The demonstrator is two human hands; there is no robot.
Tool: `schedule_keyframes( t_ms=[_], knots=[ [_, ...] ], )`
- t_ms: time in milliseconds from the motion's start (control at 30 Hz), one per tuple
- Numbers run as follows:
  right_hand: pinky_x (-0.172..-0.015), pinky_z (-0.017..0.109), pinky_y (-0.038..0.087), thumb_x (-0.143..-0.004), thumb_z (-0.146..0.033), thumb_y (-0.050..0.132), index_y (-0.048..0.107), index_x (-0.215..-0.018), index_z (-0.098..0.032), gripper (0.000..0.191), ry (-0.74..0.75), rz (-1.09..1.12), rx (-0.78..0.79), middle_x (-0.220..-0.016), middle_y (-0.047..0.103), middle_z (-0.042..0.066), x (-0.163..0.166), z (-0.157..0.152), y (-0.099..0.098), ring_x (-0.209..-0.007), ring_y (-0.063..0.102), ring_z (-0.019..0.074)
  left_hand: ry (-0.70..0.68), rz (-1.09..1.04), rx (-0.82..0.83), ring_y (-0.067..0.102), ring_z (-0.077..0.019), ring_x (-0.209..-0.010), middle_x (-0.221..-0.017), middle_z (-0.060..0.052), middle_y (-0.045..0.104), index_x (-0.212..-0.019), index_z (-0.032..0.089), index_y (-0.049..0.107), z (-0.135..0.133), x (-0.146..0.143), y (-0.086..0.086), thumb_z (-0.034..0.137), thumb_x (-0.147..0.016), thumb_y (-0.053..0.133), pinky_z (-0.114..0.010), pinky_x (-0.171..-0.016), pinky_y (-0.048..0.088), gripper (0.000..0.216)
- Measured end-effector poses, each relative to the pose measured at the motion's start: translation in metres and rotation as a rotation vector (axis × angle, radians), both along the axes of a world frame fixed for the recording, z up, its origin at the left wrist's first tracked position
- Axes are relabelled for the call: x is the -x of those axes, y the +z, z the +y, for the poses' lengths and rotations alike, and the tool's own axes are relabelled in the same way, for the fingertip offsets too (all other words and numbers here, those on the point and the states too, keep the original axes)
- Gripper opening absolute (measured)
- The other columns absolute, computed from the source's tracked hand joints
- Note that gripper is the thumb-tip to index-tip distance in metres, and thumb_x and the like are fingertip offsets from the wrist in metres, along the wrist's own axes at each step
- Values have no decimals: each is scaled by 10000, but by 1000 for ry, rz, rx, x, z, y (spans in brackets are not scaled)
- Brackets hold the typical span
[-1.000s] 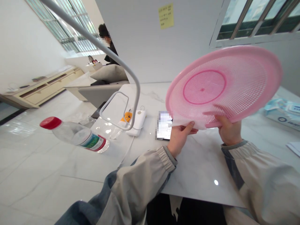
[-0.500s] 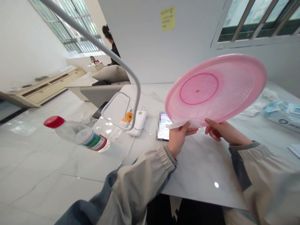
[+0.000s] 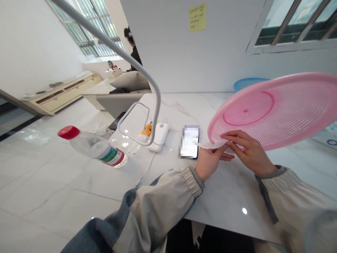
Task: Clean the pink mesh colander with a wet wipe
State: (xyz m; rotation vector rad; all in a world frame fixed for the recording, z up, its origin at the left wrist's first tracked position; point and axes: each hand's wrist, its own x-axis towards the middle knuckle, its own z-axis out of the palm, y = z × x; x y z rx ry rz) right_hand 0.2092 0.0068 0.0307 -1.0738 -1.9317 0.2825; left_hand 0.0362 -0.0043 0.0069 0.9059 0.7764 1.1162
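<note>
water bottle (image 3: 97, 149), phone (image 3: 190, 141) on marble table (image 3: 229, 189); yellow note (image 3: 197, 17) on wall.

A round pink mesh tray (image 3: 276, 109), shallow, with a solid rim and a darker ring around its centre, is held aloft and tilted, its lowest edge just right of the phone (image 3: 190, 141). A thin white wipe (image 3: 210, 144) is pinched against that low rim by the left hand (image 3: 212, 161), its loose corner pointing toward the phone. The right hand (image 3: 249, 153) lies on the mesh beside it.
</note>
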Motion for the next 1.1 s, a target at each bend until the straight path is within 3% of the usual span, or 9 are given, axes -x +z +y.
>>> schedule_keyframes(
  t_ms=[67, 200, 367, 600, 700, 800, 867, 1000, 1100],
  knots=[
    [-990, 442, 610, -1064, -374, 671, 819, -1107, -288, 176, 55, 20, 24, -1173, 775, 63, 1, 1, -3, -1114, 743, 251, -23, 11, -5, 827, -283, -795, -1024, -171, 820, -1170, 102, 762, 0, 0, -2, 669, -798, 876, -420, -779, 703, 687],
    [-957, 394, 607, -1035, -366, 721, 766, -1015, -278, 101, 128, 124, 102, -1138, 777, 38, 2, -2, -4, -1069, 752, 225, -45, 1, -1, 811, -262, -744, -981, -161, 813, -1109, 101, 755, 1, 2, -6, 680, -758, 899, -406, -740, 696, 693],
    [-814, 347, 612, -1007, -455, 744, 724, -965, -263, 198, 120, 164, 226, -1082, 790, 45, 1, -3, -4, -946, 753, 216, -29, 9, 21, 807, -255, -732, -961, -153, 807, -1070, 103, 753, 3, 3, -5, 639, -771, 899, -397, -737, 693, 631],
    [-798, 344, 624, -1057, -546, 630, 796, -1162, -311, 306, 73, 251, 329, -1046, 792, 29, 0, 1, -8, -933, 749, 217, -26, 24, 15, 808, -249, -720, -963, -131, 805, -1136, 123, 732, 2, 3, -7, 552, -809, 887, -382, -717, 689, 562],
    [-684, 317, 579, -1018, -578, 685, 787, -1147, -291, 330, 102, 217, 362, -969, 761, 27, 1, 0, -5, -809, 696, 199, -2, 31, 6, 801, -256, -708, -896, -119, 799, -1079, 125, 729, 2, 3, -8, 514, -787, 889, -406, -723, 691, 511],
    [-576, 286, 483, -989, -572, 737, 747, -959, -266, 307, 144, 170, 354, -805, 655, 0, 1, -2, -2, -649, 563, 155, -9, 30, 5, 791, -248, -699, -875, -127, 799, -1004, 116, 749, 3, 3, -7, 477, -774, 881, -393, -707, 684, 449],
    [-574, 281, 468, -979, -560, 761, 713, -883, -260, 319, 147, 145, 301, -815, 638, 1, -1, -1, -1, -660, 556, 150, -21, 23, 6, 793, -245, -706, -896, -134, 804, -1008, 112, 758, 3, 4, -6, 481, -774, 881, -374, -693, 679, 454],
    [-773, 328, 572, -1019, -555, 718, 719, -965, -260, 301, 79, 202, 191, -1009, 726, 45, -7, 3, -9, -916, 695, 209, -9, 46, 19, 809, -267, -719, -882, -145, 806, -1032, 103, 750, 4, 5, -8, 598, -778, 892, -382, -705, 683, 575],
    [-671, 316, 561, -1033, -582, 688, 693, -998, -248, 336, -50, 281, 163, -884, 723, 34, -12, 4, -18, -782, 688, 200, -47, 88, 23, 816, -283, -734, -805, -148, 799, -979, 96, 756, 4, 4, -10, 664, -791, 876, -407, -747, 689, 611]
  ],
)
